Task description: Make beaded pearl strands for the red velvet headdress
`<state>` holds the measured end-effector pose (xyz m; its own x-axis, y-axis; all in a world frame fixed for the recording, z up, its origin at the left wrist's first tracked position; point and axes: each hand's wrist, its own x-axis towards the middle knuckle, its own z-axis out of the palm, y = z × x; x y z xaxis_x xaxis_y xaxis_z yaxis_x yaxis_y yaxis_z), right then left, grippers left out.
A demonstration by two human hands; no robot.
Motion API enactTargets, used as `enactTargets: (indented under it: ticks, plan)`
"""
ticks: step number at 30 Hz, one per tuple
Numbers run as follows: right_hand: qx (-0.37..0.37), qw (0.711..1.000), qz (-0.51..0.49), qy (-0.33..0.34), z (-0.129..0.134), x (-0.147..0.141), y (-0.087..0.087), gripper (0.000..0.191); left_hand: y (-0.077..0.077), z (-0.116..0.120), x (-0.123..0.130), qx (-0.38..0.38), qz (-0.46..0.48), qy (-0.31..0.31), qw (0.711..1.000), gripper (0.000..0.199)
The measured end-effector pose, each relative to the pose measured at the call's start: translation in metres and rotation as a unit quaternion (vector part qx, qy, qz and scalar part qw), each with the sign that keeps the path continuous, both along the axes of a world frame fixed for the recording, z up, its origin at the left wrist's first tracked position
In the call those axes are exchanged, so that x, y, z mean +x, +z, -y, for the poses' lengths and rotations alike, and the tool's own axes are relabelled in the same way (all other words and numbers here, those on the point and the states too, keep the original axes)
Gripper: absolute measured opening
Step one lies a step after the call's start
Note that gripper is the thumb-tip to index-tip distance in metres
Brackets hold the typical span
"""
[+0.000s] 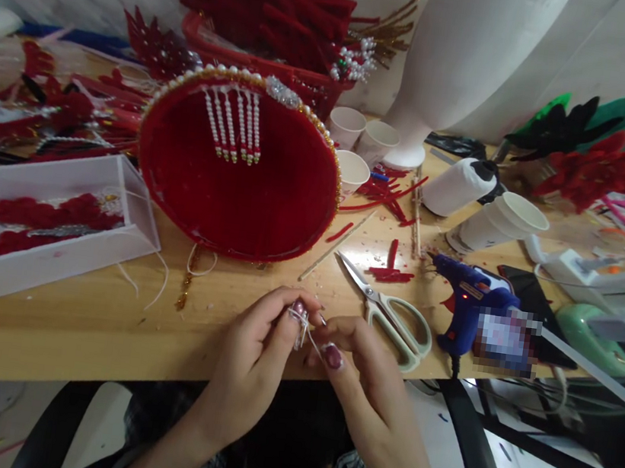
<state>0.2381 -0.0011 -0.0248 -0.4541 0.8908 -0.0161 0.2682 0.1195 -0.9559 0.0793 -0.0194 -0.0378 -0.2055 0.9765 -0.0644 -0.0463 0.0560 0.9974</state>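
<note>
My left hand [259,354], at the table's front edge, pinches a small silvery piece [300,334] with white thread around it. Close on its right, my right hand [365,383] has thumb and forefinger pressed together on the white thread [313,344], which runs between the two hands. Much of the small piece is hidden by the fingers. Beyond my hands stands a red velvet round headpiece [241,202] with a pearl and gold rim and short hanging pearl strands [234,125]. Scissors [387,305] lie partly open just past my right hand.
A white box [49,261] with red pieces is at left. A blue glue gun [471,297], paper cups [501,224] and a white thread spool [457,188] stand at right. Behind are a red basket [309,84] of red stems and a white mannequin form [457,53].
</note>
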Motion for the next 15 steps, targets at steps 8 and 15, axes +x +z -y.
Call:
enactTargets:
  ticks: [8,15]
  plan:
    - [-0.102,0.993,-0.053,-0.022,-0.003,-0.014,0.004,0.027,-0.002,0.002,0.003,0.038,-0.044,0.021,0.998,0.024]
    - [-0.126,0.983,-0.118,-0.061,-0.002,-0.024,-0.002,0.035,-0.003,0.005,0.004,0.107,-0.144,0.048,0.983,0.026]
